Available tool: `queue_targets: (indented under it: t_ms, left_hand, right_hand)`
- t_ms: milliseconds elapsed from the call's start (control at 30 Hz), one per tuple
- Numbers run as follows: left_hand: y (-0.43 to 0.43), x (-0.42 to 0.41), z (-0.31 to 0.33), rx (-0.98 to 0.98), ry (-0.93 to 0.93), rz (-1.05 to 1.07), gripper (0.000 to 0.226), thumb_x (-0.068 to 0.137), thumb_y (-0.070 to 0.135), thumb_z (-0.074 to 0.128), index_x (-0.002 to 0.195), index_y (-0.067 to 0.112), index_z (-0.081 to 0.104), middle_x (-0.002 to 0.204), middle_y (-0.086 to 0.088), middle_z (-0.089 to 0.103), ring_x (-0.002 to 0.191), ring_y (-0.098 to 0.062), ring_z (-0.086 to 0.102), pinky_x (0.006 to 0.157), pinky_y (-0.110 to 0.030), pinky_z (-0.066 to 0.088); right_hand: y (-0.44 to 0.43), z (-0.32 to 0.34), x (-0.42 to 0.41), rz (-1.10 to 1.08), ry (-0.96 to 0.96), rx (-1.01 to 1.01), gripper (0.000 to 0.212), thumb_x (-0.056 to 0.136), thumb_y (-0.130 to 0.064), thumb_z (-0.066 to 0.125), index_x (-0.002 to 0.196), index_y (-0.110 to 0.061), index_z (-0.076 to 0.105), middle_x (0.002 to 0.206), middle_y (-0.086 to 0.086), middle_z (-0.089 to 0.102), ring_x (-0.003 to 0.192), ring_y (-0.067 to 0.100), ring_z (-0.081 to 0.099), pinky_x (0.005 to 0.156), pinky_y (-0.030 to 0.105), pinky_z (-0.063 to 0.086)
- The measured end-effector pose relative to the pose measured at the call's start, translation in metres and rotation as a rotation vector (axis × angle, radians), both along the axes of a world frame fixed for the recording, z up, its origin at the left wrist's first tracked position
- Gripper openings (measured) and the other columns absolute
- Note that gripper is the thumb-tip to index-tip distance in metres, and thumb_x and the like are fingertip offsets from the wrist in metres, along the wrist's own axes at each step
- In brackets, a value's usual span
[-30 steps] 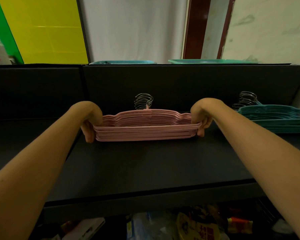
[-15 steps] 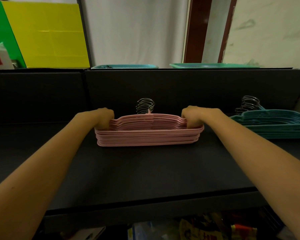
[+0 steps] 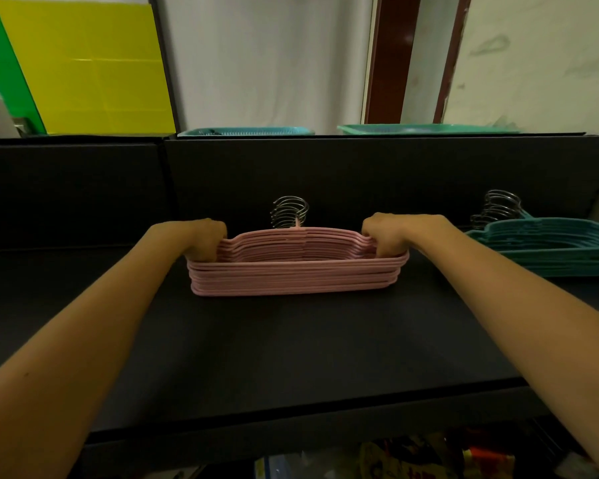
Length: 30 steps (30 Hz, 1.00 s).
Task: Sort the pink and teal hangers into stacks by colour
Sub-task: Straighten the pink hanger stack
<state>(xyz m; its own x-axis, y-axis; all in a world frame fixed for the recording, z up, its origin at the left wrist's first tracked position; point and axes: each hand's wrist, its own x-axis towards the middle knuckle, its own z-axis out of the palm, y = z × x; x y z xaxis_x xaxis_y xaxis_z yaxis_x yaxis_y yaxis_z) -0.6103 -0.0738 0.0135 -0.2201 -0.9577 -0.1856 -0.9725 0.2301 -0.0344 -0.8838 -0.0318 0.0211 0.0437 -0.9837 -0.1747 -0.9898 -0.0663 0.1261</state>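
Mid black shelf (image 3: pixel 291 340), pink hanger stack (image 3: pixel 296 274) lies flat, long axis left-right, hooks (image 3: pixel 288 211) pointing far, betw. left hand (image 3: pixel 201 240) & right hand (image 3: pixel 385 236), each curled tight on its end; teal stack (image 3: pixel 550 248) far right.

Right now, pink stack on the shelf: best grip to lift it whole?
Both ends, from the sides. The pink stack is wide and low, loose layers with the hooks at the back. The left hand and right hand already clamp its two shoulders; squeezing inward should keep the layers aligned.
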Motion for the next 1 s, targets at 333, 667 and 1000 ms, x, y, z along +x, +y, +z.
queue_targets:
  t_ms: [333,667,1000]
  left_hand:
    - [-0.001,-0.002,0.002,0.021,0.014,0.005,0.022,0.085,0.009,0.058,0.107,0.009,0.052,0.101,-0.008,0.056,0.087,-0.016,0.055,0.081,-0.026,0.047]
    - [0.001,0.008,0.017,0.185,0.046,0.015,0.005,0.088,0.015,0.056,0.083,0.014,0.058,0.082,-0.004,0.063,0.075,-0.015,0.064,0.067,-0.024,0.053]
    - [0.004,0.006,0.015,0.171,0.024,0.030,0.013,0.089,0.014,0.055,0.076,0.015,0.053,0.081,-0.005,0.062,0.071,-0.014,0.062,0.058,-0.024,0.049]
  right_hand:
    - [-0.006,-0.002,-0.001,0.024,0.010,0.010,0.016,0.085,-0.009,0.059,0.096,-0.017,0.051,0.098,0.003,0.052,0.082,0.013,0.053,0.070,0.025,0.043]
    - [-0.001,0.015,-0.011,0.025,-0.062,0.141,0.010,0.085,-0.027,0.063,0.079,-0.023,0.057,0.090,0.001,0.065,0.081,0.012,0.065,0.069,0.023,0.051]
    - [-0.001,0.011,-0.007,0.022,-0.019,0.076,0.004,0.086,-0.021,0.061,0.086,-0.018,0.059,0.096,0.004,0.064,0.086,0.015,0.063,0.074,0.025,0.052]
